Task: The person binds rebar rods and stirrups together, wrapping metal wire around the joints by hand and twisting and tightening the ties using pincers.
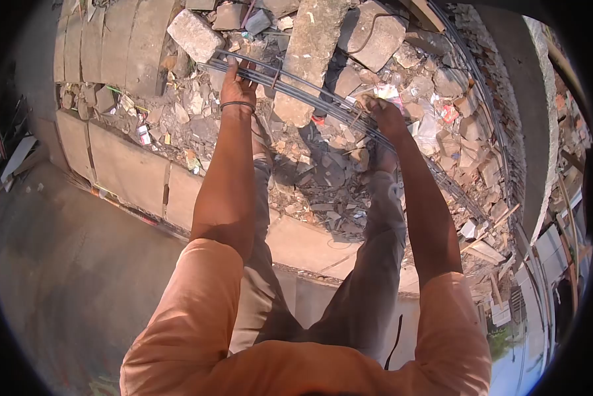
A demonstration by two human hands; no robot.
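A bundle of thin grey metal bars (310,97), joined by small cross ties, slants from upper left to lower right over the rubble. My left hand (239,78) is closed round the bundle near its upper-left end, with a dark band at the wrist. Further along it, my right hand (383,113) also grips the bars, fingers bent and partly hidden. The bars run on past my right hand toward the lower right. Under the bundle lies a long concrete piece (310,53).
Broken bricks and stones (323,165) lie around my feet. Concrete slabs (128,165) edge the rubble at left and below. More long bars (485,99) curve down the right side beside a rough wall edge (541,119). A pale block (194,36) sits at upper left.
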